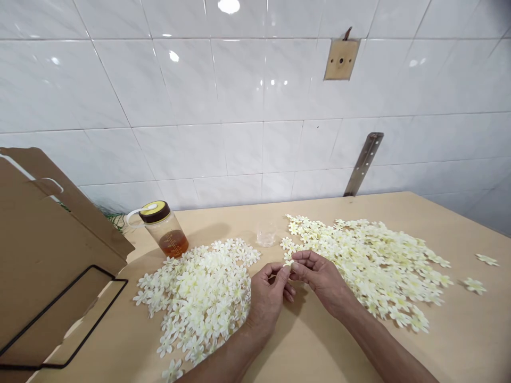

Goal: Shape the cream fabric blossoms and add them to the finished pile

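Between the two heaps, my left hand pinches a small pale artificial flower with thumb and forefinger. My right hand meets it from the other side, its fingertips closed on the same flower. To the left lies a heap of whitish artificial flowers, partly behind my left forearm. A second heap of yellower flowers spreads over the table on the right. Just beyond my hands stands a small clear plastic cup; what it contains, if anything, is hard to make out.
A bottle with amber liquid and a brown-and-yellow lid stands behind the left heap. At far left are a cardboard box and a black wire frame. Two loose flowers lie at right. A tiled wall backs the table.
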Available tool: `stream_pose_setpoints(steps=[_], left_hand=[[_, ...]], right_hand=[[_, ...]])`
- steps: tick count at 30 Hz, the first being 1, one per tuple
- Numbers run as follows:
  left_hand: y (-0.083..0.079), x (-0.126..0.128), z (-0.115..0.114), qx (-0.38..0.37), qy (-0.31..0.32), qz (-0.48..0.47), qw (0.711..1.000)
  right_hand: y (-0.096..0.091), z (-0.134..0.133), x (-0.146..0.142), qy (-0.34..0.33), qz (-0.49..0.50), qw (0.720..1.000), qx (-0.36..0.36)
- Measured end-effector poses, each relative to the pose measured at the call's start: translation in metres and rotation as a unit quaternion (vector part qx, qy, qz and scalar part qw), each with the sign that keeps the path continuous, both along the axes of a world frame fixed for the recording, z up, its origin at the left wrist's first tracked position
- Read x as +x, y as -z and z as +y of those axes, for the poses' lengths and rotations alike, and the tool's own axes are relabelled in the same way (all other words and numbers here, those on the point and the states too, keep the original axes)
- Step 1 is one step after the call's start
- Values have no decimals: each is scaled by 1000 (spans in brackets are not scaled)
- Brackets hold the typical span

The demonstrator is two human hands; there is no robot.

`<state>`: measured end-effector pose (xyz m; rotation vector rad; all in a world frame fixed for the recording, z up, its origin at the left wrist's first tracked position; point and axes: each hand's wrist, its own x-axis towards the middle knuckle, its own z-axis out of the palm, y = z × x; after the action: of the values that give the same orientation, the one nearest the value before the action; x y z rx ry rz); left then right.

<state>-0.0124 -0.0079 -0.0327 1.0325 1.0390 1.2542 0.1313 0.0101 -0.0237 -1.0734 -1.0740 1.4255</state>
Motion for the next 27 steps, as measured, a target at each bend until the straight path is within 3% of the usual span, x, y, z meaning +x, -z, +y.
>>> stream_pose_setpoints(steps=[4, 8, 14, 27], left_hand=[[-2, 1, 0, -7, 11, -24, 1000], [-3, 2, 0, -10, 7, -48, 999], [-2, -1, 0, 6, 20, -21, 1000], [-7, -1, 0, -40, 39, -55, 997]], right_hand=[[-2, 0, 4, -36, -1, 999, -14], [-3, 0, 4, -31, -25, 999, -4], [-6, -2, 3, -58, -51, 997, 19], [-12, -5, 1, -106, -86, 990, 31]])
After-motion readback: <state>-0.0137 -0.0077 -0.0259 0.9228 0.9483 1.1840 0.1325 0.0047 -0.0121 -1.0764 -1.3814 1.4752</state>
